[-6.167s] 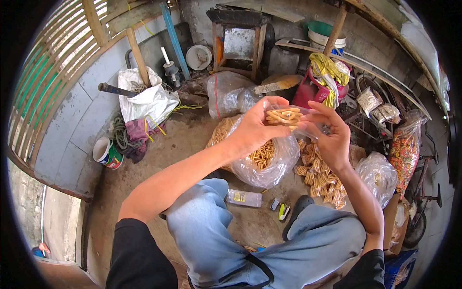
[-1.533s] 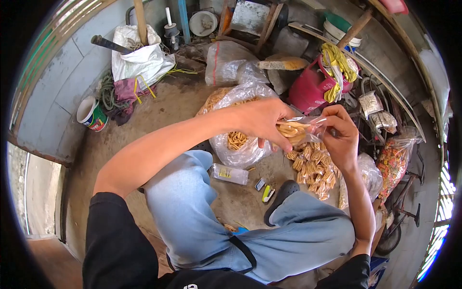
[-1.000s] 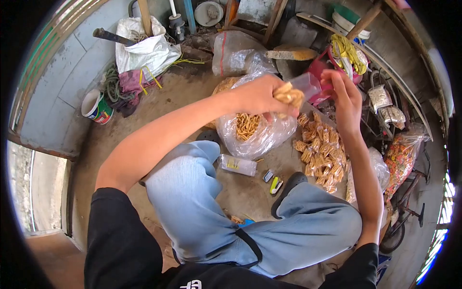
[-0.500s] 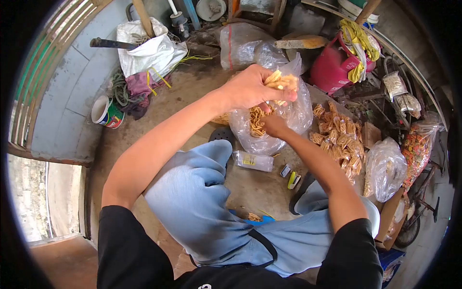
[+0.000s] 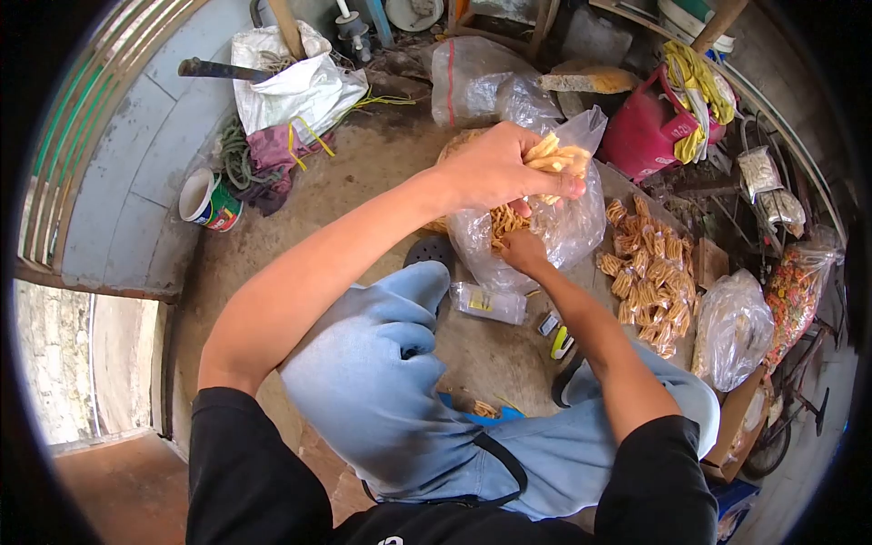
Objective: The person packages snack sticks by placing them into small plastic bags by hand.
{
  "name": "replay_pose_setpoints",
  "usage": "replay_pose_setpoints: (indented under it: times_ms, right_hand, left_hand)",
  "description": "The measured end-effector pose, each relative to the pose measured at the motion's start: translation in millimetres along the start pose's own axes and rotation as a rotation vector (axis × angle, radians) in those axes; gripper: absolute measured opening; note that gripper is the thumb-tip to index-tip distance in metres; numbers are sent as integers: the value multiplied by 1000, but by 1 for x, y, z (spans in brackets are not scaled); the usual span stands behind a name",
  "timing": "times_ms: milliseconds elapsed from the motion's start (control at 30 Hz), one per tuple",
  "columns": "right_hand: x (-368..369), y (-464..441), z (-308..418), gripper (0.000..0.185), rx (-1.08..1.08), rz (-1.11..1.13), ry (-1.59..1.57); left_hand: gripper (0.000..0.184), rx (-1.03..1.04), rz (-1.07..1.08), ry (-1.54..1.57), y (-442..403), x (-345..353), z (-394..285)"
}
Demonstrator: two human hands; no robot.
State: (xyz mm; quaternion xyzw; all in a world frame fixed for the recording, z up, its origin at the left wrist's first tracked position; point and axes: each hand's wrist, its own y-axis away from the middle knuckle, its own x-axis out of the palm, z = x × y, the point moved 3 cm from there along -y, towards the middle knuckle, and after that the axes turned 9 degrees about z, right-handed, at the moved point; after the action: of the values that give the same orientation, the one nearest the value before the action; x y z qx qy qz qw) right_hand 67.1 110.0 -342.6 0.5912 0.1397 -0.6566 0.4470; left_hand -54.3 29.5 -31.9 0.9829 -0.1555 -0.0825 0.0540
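My left hand (image 5: 495, 173) is closed around a small clear bag (image 5: 556, 162) filled with pale brown snack sticks, its open end pointing up and right. Below it, my right hand (image 5: 523, 250) reaches into a large clear plastic bag (image 5: 574, 222) of loose snack sticks (image 5: 505, 221). Its fingers are curled against the sticks, and the fingertips are hidden. To the right on the floor lies a pile of small filled packs (image 5: 649, 272). A clear packet with a yellow label (image 5: 488, 302) lies near my knee, beside a green stapler (image 5: 562, 342) and a small box (image 5: 549, 322).
A pink-red container (image 5: 647, 127) with yellow cloth stands behind the packs. At the right are a clear bag (image 5: 734, 331), a bag of colourful snacks (image 5: 799, 295) and a cardboard box (image 5: 734, 440). A white sack (image 5: 300, 91) and a paint bucket (image 5: 211, 200) stand at the left.
My right hand has left the small bag's mouth and gone down into the large bag of sticks. My left hand still holds the small bag, now above the large one. The view has shifted.
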Motion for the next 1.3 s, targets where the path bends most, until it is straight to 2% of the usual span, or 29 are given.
replay_pose_setpoints:
  times_ms: [67, 133, 167, 200, 267, 300, 333, 433, 500, 600, 733, 867, 933, 1100, 1167, 1267, 1300]
  right_hand:
    - [-9, 0, -7, 18, -9, 2, -85]
    - [-22, -9, -21, 22, -122, -24, -429]
    - [-33, -13, -30, 28, -147, -24, -467]
    - [-56, -6, -29, 28, -145, -32, -461]
    - [-116, 17, -22, 38, -180, -171, -678]
    - [-135, 12, -30, 41, -277, -184, -704]
    - [-156, 14, -35, 41, -284, -176, -739]
    - [-233, 48, -35, 38, -202, -155, -813]
    - [-283, 82, -30, 31, -257, -359, -943]
    - [-338, 149, -13, 26, -264, -592, -970]
    - [-353, 222, 15, 24, -278, -784, -1061]
    - [-345, 247, 33, 23, -373, -757, -1086]
    - [-343, 251, 43, 22, -496, -727, -1044]
    - [-344, 255, 45, 21, -484, -805, -972]
    - [-352, 262, 43, 21, -508, -931, -973]
    - [-360, 267, 45, 20, -506, -994, -1009]
    - [-359, 266, 43, 20, -448, -980, -1012]
  left_hand:
    - [32, 1, 0, 14, 2, 0, -2]
    - [29, 11, 2, 26, 3, 0, -6]
    - [32, 15, 1, 31, 3, 0, -6]
    - [35, 21, 1, 35, 2, -1, -7]
    - [35, 34, -3, 45, 0, 1, -7]
    - [34, 40, -8, 56, -1, 1, -8]
    - [34, 52, -3, 52, -1, 3, -11]
    - [31, 43, 26, 59, -3, 8, -17]
    - [30, 63, 52, 34, -5, 13, -20]
    - [28, 82, 95, -21, -5, 23, -32]
    - [27, 93, 174, -78, -7, 35, -39]
    - [23, 30, 213, -139, -7, 48, -46]
    - [22, 21, 223, -146, -10, 52, -45]
    - [21, 30, 219, -123, -10, 57, -49]
    - [20, 32, 209, -105, -12, 57, -48]
    - [19, 70, 199, -62, -13, 57, -49]
    - [19, 71, 184, -68, -13, 57, -50]
